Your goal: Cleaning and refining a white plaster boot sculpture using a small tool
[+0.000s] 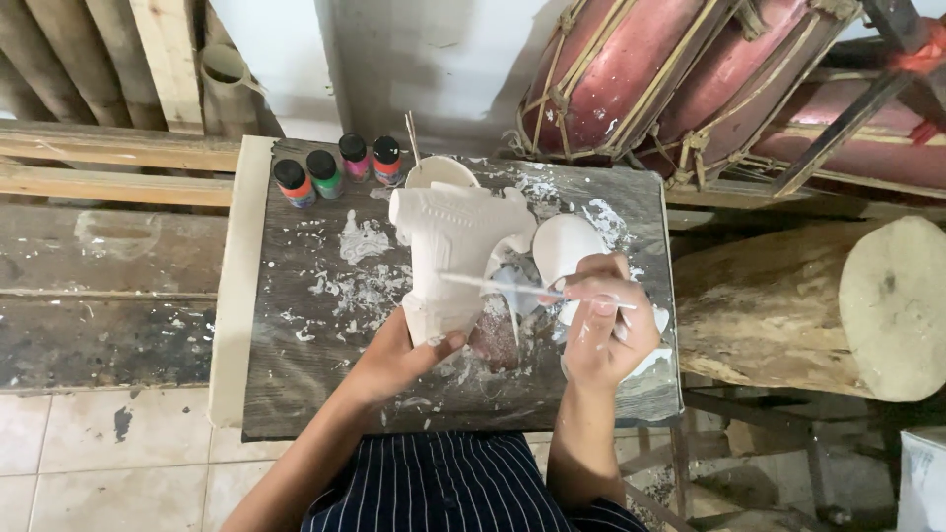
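My left hand grips the lower end of a white carved mask and holds it upright over a paint-spattered dark board. My right hand holds a thin white-coated brush crosswise, its tip touching the mask's right side. A second white piece, round and smooth, lies just behind my right hand. A white bowl with a stick in it stands behind the mask.
Several small paint bottles with black caps stand at the board's back left. A thick log lies to the right, red drums lean behind it. Wooden planks and tiled floor are at the left.
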